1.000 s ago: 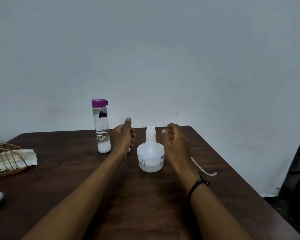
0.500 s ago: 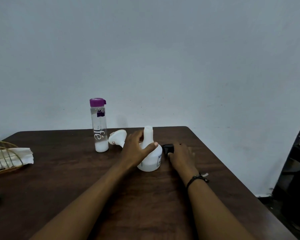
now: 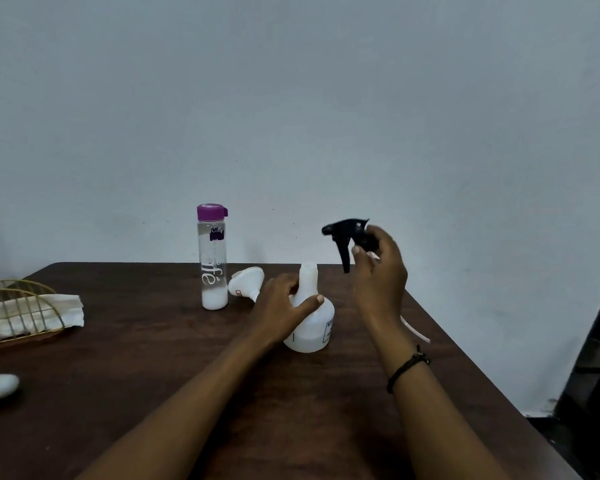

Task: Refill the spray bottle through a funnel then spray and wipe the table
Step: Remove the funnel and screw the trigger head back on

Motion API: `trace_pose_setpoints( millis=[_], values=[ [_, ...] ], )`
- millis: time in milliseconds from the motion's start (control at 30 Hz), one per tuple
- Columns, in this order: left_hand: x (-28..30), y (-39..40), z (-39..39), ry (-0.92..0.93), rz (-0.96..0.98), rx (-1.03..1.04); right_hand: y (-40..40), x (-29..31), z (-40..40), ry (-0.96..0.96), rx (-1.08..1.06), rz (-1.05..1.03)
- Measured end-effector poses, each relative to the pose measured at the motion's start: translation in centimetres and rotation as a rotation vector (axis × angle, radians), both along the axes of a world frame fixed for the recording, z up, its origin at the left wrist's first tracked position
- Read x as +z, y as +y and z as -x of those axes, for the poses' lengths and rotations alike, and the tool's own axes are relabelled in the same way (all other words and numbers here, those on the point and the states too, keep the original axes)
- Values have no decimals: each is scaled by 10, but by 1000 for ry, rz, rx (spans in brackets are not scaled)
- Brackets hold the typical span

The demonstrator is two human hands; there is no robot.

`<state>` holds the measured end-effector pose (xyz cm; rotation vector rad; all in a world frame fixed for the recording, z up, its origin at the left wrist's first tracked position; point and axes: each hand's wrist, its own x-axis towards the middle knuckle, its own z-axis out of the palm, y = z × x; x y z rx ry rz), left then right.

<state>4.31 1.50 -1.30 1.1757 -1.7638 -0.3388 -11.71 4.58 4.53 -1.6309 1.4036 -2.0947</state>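
A clear water bottle (image 3: 212,258) with a purple cap is stood just left of the left hand (image 3: 284,304), a white funnel (image 3: 246,283) lying between them. The squat, translucent white spray bottle (image 3: 310,323), uncapped and upright on the dark surface (image 3: 153,375), is gripped at the neck by that hand. The black trigger head (image 3: 349,237) is held raised by the right hand (image 3: 381,271), its tube (image 3: 417,332) trailing below.

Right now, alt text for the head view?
Right hand holds a black spray trigger head above an open white spray bottle, which the left hand steadies on a dark table; a funnel and purple-capped water bottle sit behind.
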Motion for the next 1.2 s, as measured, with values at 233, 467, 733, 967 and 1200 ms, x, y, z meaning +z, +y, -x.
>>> trace_pose_setpoints(
  millis=[233,467,733,967,1200],
  values=[
    [-1,-3,-3,-32,11,2,25,50,-18,-416,298,243],
    [-1,-4,-3,-42,-6,1,23,64,-35,-541,483,308],
    [-2,-6,-2,-45,9,14,33,77,-34,-618,533,405],
    [-2,-8,-2,-63,-4,32,30,66,-28,-635,501,357],
    [-3,-9,-3,-62,-1,28,20,52,-19,-620,442,268]
  ],
)
